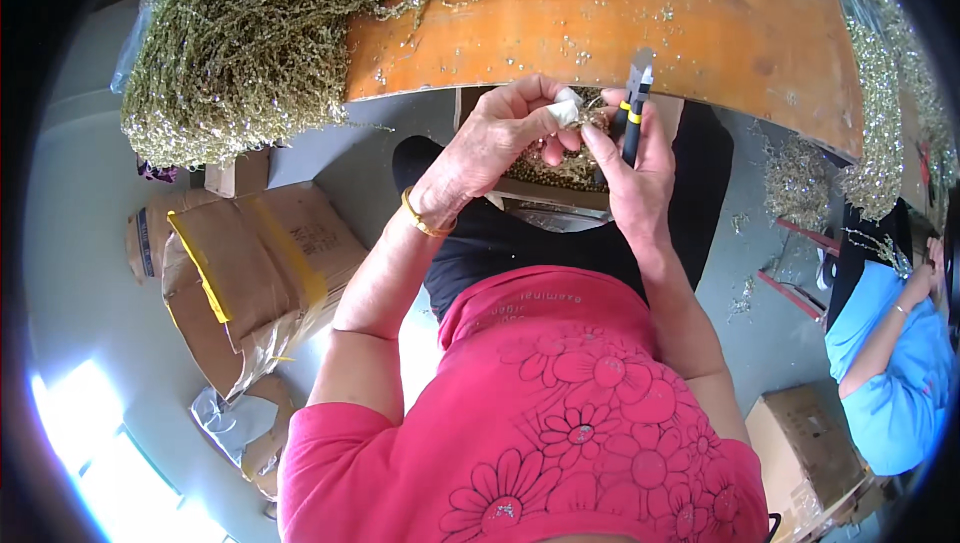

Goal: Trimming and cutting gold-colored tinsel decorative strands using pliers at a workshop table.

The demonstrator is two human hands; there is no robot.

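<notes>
My left hand (pixel 505 133) is closed in a pinch, with white tape or cloth (pixel 565 109) at its thumb and fingertip. A gold glittery strand (pixel 597 117) sits at those fingertips, between both hands; its ends are hidden. In my right hand (pixel 645 168) is a pair of cutting pliers (pixel 632 113) with black-and-yellow handles, jaws pointing away from me. The right thumb reaches toward the gold strand. Below my hands, over my lap, an open box (pixel 555 193) holds gold beads or beaded strands, partly covered by the hands.
An orange-brown wooden table (pixel 600 23) curves across the far side. Thick bunches of gold glittery strands (pixel 250 53) hang over its left end, more at the right. Cardboard boxes (pixel 265 253) stand left and lower right (pixel 805 443). A person in light blue (pixel 890 363) sits at right.
</notes>
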